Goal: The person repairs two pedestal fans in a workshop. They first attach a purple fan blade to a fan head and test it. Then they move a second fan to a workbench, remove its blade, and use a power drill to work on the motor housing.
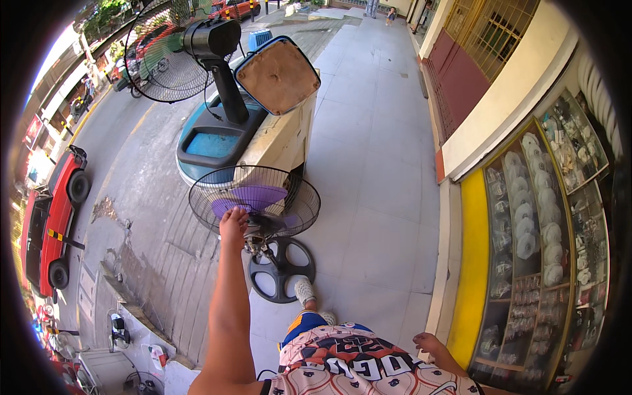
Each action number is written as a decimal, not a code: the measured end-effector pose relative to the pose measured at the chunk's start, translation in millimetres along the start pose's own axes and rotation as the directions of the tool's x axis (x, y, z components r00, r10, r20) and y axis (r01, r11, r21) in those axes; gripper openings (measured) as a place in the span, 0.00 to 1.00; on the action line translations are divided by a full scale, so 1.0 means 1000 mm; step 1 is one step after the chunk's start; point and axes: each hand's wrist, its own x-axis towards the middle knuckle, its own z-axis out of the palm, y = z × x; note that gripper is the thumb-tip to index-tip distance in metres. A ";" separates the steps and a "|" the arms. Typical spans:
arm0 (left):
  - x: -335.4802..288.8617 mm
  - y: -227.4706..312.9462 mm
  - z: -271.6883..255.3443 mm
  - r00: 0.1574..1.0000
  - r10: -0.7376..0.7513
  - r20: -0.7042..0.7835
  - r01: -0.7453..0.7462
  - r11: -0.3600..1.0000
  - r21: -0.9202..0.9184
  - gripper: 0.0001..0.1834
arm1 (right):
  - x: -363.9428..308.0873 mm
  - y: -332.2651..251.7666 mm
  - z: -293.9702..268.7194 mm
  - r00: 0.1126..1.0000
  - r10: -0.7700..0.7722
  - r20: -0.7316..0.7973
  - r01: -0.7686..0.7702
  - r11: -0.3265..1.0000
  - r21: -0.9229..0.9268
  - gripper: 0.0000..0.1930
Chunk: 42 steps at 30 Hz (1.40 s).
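Note:
A stand fan with purple blades (253,197) stands just in front of me, its black wire guard (303,209) facing away and its round, four-holed black base (299,259) on the pavement by my foot. My left hand (234,222) is stretched forward with its fingers closed on the near edge of the wire guard. Low at my side hangs my right hand (428,342), holding nothing, its fingers loosely bent and apart. Beyond the fan is a large cream and teal appliance (286,141). A second black fan (212,39) is behind it, partly covering the street.
A square brown board with a dark rim (280,76) rests on the appliance. At the right stands a glass display case (523,230) with packaged parts, beside a yellow panel (471,250). A red vehicle (56,220) is parked on the left. People are far along the walkway (368,131).

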 end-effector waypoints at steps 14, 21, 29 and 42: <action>-0.120 -0.046 -0.214 0.976 0.169 -0.136 -0.003 0.636 0.772 0.18 | 0.046 -0.139 -0.029 0.884 -0.467 0.001 0.465 0.882 -0.079 0.16; -0.479 -0.226 -0.411 0.788 -0.153 -0.596 0.590 0.463 0.662 0.21 | 0.073 -0.071 0.008 0.961 -0.214 0.175 0.258 0.922 -0.290 0.17; -0.825 -0.344 -0.440 0.156 -0.648 -0.745 0.791 0.534 -0.299 0.14 | 0.069 -0.093 0.110 0.918 0.026 0.396 0.281 0.660 -0.697 0.19; -0.900 -0.241 -0.481 0.510 -0.028 -0.860 -0.095 0.992 -0.089 0.20 | -0.104 -0.227 0.437 0.773 -0.298 0.560 0.627 0.225 -0.745 0.17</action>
